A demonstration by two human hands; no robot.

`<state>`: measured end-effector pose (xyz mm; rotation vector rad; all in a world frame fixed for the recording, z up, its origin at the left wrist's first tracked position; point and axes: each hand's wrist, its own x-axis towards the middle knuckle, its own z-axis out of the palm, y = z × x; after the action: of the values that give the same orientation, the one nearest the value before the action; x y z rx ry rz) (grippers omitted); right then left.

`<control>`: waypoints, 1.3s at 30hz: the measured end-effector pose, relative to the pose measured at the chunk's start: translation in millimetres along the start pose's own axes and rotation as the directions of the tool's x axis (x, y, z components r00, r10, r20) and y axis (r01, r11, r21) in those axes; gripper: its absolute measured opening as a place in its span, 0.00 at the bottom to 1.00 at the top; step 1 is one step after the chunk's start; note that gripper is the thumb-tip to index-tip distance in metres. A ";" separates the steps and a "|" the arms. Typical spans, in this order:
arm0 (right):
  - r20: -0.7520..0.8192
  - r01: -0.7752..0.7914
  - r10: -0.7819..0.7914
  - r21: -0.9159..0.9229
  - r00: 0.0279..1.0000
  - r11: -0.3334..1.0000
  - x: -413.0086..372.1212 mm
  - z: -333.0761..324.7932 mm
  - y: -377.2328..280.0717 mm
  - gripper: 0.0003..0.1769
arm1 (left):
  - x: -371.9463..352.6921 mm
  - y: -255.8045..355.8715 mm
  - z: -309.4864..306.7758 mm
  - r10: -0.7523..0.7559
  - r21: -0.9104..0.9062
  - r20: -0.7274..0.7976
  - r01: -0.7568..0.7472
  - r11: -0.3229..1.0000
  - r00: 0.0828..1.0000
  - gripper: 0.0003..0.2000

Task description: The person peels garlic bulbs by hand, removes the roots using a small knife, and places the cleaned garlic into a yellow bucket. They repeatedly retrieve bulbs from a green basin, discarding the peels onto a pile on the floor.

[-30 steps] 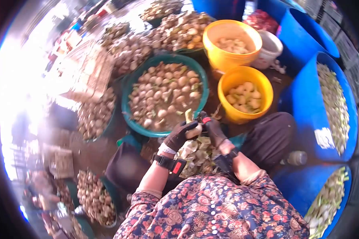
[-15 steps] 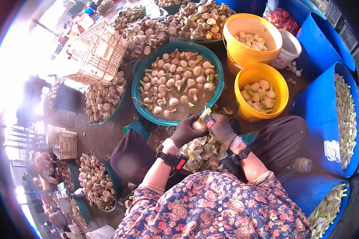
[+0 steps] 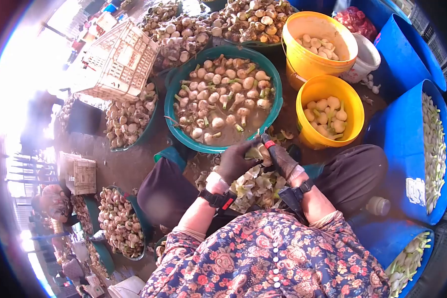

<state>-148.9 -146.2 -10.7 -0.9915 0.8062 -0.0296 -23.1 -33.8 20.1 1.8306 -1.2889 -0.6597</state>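
Fingers of the left hand (image 3: 235, 161), dark-gloved, curl round a pale garlic bulb (image 3: 264, 157), partly hidden between the two hands. Right hand (image 3: 283, 163), also gloved, has its fingers clamped on a slim dark tool (image 3: 268, 144) with a red band; tip points away from the body, close beside the bulb. Whether its edge touches the bulb, cannot tell. Black straps on both wrists.

Nearest: floral shirt (image 3: 263, 253) with a row of white buttons. Just past it, below the hands, a pile of papery peelings (image 3: 256, 188) between dark-trousered knees. Clear jar (image 3: 378, 205) by the right knee.

Beyond the hands, a round green tub (image 3: 169, 107) holds unpeeled bulbs in murky water, some with green stem stubs. To its right, a yellow bucket (image 3: 310, 136) with cleaned bulbs; behind that, a larger yellow bucket (image 3: 303, 62), also with pale bulbs, and a whitish bucket (image 3: 366, 59) just beside. Blue bin (image 3: 397, 154) at far right, tilted, full of stemmed garlic.

Farther off: white slatted crate (image 3: 129, 59) at left, heaped garlic (image 3: 181, 37) behind the tub, red bag (image 3: 355, 22) at upper right.
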 end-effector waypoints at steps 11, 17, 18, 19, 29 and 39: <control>0.250 0.325 -0.384 0.247 0.889 0.913 -12.9 2.2 -7.6 0.19 | -14.7 -29.3 9.3 -0.434 -0.727 0.099 0.363 0.583 0.895 0.14; 0.240 0.762 -0.767 -0.471 0.595 0.444 -8.0 11.2 -4.2 0.22 | -22.0 -30.4 -3.0 -0.422 -0.819 0.112 0.324 0.474 0.900 0.13; 0.282 0.731 -0.770 -0.601 0.572 0.323 -11.9 13.9 -6.6 0.21 | -23.5 -33.8 -1.6 -0.403 -0.749 0.045 0.298 0.592 0.914 0.13; 0.323 0.678 -0.768 -0.710 0.553 0.189 -16.4 16.1 -9.7 0.20 | -23.9 -39.8 0.7 -0.374 -0.661 -0.018 0.269 0.700 0.927 0.13; -0.361 0.371 -0.266 0.263 0.894 0.890 29.6 -19.3 21.1 0.09 | -42.7 2.7 -44.1 -0.264 -0.405 0.468 0.470 0.784 0.843 0.14; -0.407 0.083 -0.034 0.104 0.913 0.991 12.8 -4.6 -1.9 0.24 | -33.1 5.5 -32.2 -0.161 0.220 0.099 0.136 0.966 0.982 0.34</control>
<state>-142.0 -155.3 -18.1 -0.9065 1.1403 -0.3426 -12.7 6.0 41.7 2.1063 -1.3495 -0.7427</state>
